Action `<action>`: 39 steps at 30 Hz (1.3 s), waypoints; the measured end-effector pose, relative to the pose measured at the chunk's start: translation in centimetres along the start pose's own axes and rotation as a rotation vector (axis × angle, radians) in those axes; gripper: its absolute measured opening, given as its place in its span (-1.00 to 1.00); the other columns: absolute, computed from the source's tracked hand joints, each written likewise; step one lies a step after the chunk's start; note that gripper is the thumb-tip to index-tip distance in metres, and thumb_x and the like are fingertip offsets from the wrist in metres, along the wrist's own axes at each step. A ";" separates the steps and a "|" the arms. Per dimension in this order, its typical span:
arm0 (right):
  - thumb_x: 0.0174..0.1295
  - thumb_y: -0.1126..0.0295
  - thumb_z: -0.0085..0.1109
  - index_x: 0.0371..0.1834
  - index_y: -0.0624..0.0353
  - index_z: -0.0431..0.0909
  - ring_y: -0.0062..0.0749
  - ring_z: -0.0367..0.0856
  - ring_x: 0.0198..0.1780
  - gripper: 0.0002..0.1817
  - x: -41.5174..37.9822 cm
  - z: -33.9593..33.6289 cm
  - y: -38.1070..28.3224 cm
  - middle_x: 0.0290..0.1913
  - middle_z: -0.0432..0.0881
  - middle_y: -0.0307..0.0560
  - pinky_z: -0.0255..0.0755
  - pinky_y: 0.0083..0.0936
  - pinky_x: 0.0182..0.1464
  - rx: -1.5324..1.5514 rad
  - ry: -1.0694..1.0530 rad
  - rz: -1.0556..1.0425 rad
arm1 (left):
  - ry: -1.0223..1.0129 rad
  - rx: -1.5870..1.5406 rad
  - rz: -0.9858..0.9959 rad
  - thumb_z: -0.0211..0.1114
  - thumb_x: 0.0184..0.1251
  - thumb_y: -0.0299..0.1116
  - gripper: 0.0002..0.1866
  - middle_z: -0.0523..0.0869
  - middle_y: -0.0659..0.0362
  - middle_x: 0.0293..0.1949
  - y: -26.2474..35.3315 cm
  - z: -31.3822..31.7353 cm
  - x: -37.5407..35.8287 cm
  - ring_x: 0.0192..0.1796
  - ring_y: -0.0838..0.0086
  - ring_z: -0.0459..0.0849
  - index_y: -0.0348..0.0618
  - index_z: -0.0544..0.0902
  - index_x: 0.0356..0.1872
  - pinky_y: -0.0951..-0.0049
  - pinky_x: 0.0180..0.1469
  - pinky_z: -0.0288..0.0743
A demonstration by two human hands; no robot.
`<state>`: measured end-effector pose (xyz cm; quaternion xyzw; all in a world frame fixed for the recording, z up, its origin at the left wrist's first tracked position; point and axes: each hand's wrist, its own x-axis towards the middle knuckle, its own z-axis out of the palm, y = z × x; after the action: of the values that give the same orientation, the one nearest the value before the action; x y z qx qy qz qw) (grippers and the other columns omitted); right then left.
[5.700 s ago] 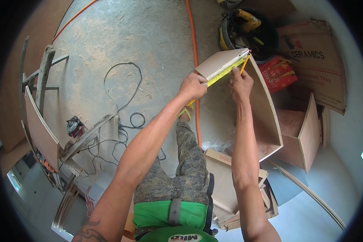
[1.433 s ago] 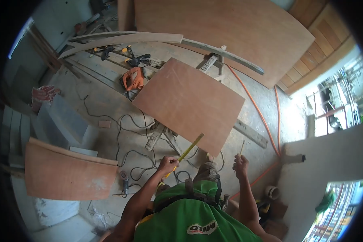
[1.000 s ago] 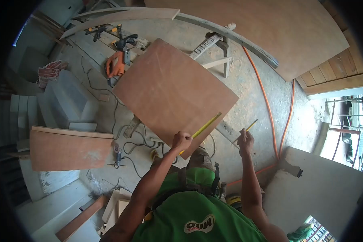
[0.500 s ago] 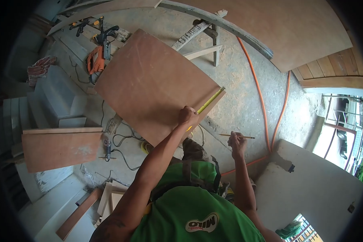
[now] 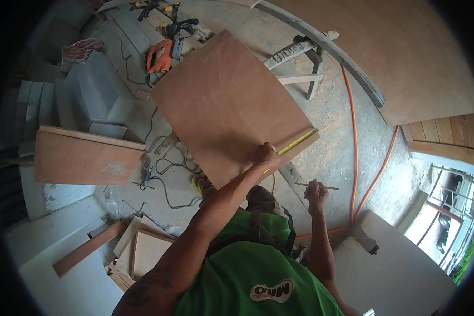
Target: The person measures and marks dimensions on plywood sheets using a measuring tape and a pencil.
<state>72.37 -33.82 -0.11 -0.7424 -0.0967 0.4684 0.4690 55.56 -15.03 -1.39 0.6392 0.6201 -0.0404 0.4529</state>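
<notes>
A brown plywood panel (image 5: 221, 95) lies in front of me. Along its right-hand edge stretches the yellow blade of a tape measure (image 5: 297, 142). My left hand (image 5: 267, 153) is closed on the tape at the panel's near right part; the fingers partly hide it, and a bit of yellow shows below them. Out to the right of the panel, apart from it, my right hand (image 5: 316, 195) pinches a pencil (image 5: 329, 187), which points sideways.
An orange power tool (image 5: 159, 56) and black clamps (image 5: 181, 25) are beyond the panel's left corner. A corded grey tool (image 5: 147, 169) lies on the floor. Orange cable (image 5: 354, 152) runs at right. Another plywood piece (image 5: 84, 158) stands left. A sawhorse (image 5: 300, 55) stands behind.
The whole view has shifted, so the panel and hands appear further right and slightly lower. Both hands keep their holds, and the tape stays along the panel's edge.
</notes>
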 end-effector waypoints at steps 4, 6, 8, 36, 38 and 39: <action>0.39 0.10 -0.04 -0.30 0.31 0.53 -0.43 0.62 -0.44 -0.58 1.0 1.5 0.7 -0.49 0.57 -0.11 0.48 -0.55 -0.47 -0.039 0.051 0.021 | -0.021 -0.028 0.038 0.27 0.13 -0.24 -0.77 0.72 -0.07 -0.34 -1.2 -0.8 0.4 -0.25 0.18 0.74 -0.18 0.73 -0.33 0.31 -0.12 0.60; 0.40 0.11 -0.08 -0.24 0.32 0.52 -0.38 0.64 -0.38 -0.59 2.2 2.3 2.0 -0.42 0.59 -0.06 0.49 -0.52 -0.44 -0.050 0.037 -0.016 | 0.035 -0.194 0.169 0.26 0.18 -0.25 -0.76 0.73 -0.04 -0.40 -2.0 -1.9 -0.2 -0.34 0.24 0.74 -0.23 0.72 -0.32 0.35 -0.22 0.59; 0.38 0.13 -0.15 0.02 0.41 0.45 -0.28 0.57 -0.29 -0.52 3.9 4.2 2.1 -0.09 0.58 0.16 0.54 -0.42 -0.28 0.146 0.045 -0.008 | 0.028 -0.290 0.144 0.26 0.20 -0.28 -0.77 0.71 -0.01 -0.45 -3.1 -3.9 -1.5 -0.38 0.32 0.71 -0.27 0.71 -0.32 0.38 -0.27 0.56; 0.36 0.13 0.02 -0.10 0.29 0.49 -0.70 0.23 -0.66 -0.62 0.6 0.9 1.0 -0.44 0.41 -0.20 0.19 -0.66 -0.67 0.048 0.028 0.185 | -0.003 -0.053 -0.079 0.25 0.08 -0.27 -0.78 0.74 -0.05 -0.32 2.3 0.5 -1.0 -0.18 0.14 0.73 -0.15 0.75 -0.35 0.29 -0.04 0.61; 0.33 0.13 0.08 -0.26 0.26 0.52 -0.71 0.22 -0.72 -0.66 0.5 2.2 1.2 -0.58 0.38 -0.31 0.17 -0.64 -0.71 0.016 0.074 0.177 | 0.128 -0.070 0.028 0.27 0.13 -0.27 -0.78 0.74 0.01 -0.43 0.3 0.6 -0.6 -0.32 0.23 0.75 -0.24 0.72 -0.40 0.33 -0.19 0.63; 0.33 0.13 0.08 -0.26 0.26 0.52 -0.71 0.22 -0.72 -0.66 0.8 3.1 1.4 -0.58 0.38 -0.31 0.17 -0.64 -0.71 0.034 0.041 0.182 | 0.154 -0.048 0.013 0.27 0.13 -0.27 -0.78 0.74 0.01 -0.43 -0.7 -0.6 -0.6 -0.32 0.23 0.75 -0.24 0.72 -0.40 0.33 -0.19 0.63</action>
<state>69.94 -32.23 -2.04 -0.7496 -0.0111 0.4953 0.4389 54.50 -15.20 -1.03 0.6334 0.6499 0.0266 0.4192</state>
